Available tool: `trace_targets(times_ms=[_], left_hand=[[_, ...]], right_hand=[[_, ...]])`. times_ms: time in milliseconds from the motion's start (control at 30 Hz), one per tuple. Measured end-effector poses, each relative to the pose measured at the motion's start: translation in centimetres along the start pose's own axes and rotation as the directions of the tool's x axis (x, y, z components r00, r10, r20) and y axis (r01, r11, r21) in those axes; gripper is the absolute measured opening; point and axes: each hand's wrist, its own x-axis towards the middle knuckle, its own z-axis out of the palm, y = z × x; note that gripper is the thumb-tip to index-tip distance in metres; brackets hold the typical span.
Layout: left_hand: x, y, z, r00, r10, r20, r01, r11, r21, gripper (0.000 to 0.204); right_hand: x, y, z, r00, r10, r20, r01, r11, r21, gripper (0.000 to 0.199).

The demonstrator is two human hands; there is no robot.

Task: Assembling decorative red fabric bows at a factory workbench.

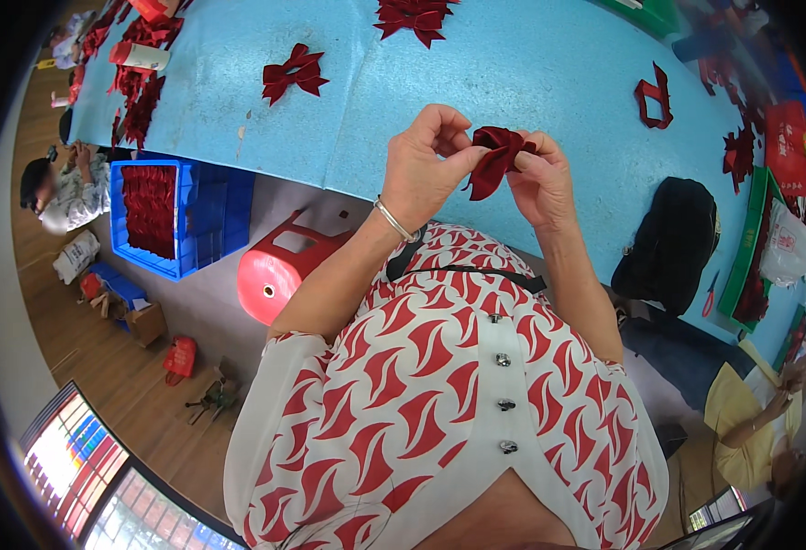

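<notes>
Just above the table's near edge, a dark red velvet ribbon bow is held between both hands. My left hand pinches the bow's left loop with thumb and fingertips. On the other side, my right hand grips it near the knot, with the thumb pressed on the fabric. One pointed tail hangs below the fingers. Farther left on the light blue table lies a finished-looking red bow. More red bows are heaped at the far middle, and an angular red ribbon loop lies to the right.
A black bag rests at the table's right edge. A blue crate full of red ribbon pieces stands lower left, beside a red stool. Red ribbon piles and a white-and-red bottle are far left. Other people sit at both sides.
</notes>
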Motion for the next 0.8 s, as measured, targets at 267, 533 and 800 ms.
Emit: trace_targets(times_ms=[267, 533, 800], left_hand=[[-0.3, 0.2, -0.1, 0.989, -0.145, 0.042, 0.143, 0.989, 0.040, 0.015], [1.0, -0.7, 1.1, 0.997, 0.049, 0.055, -0.054, 0.994, 0.093, 0.007], [2.3, -0.6, 4.8, 0.983, -0.105, 0.150, 0.150, 0.932, -0.330, 0.004]], right_hand=[[-0.3, 0.5, -0.4, 0.996, -0.092, 0.023, 0.094, 0.985, -0.147, 0.009], [0.0, -1.1, -1.9, 0.987, -0.152, 0.053, 0.161, 0.922, -0.352, 0.011], [-0.3, -5.5, -3.6, 0.985, -0.152, 0.082, 0.173, 0.884, -0.435, 0.011]])
